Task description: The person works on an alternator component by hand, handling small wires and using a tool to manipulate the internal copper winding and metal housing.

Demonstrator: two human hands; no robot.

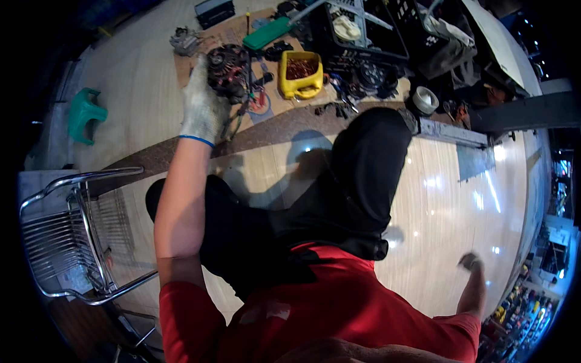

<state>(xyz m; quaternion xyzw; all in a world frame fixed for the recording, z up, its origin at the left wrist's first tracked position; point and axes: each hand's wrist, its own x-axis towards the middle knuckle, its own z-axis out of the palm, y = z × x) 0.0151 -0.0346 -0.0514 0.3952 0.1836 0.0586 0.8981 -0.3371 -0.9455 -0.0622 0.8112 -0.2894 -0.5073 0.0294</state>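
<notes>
My left hand (203, 106), in a whitish work glove with a blue cuff, reaches forward and is closed on a round, dark motor part with copper-coloured windings (229, 65). Its fingers are partly hidden behind the part. Just right of it, thin red and blue wires (260, 103) lie on a cardboard sheet. A yellow container with a cut-open top (301, 74) stands close by, with reddish-brown small stuff inside. Out to the right, away from the work, my right hand (471, 262) hangs over the floor; it is small and blurred, and its fingers cannot be made out.
Behind the container lies a green-headed tool (268, 33). Black crates (387, 42) stand at the back right, with a white tape roll (425, 100) near them. A metal chair (91, 230) and a green stool (86, 115) are on the left. A grey beam (526, 114) juts in from the right.
</notes>
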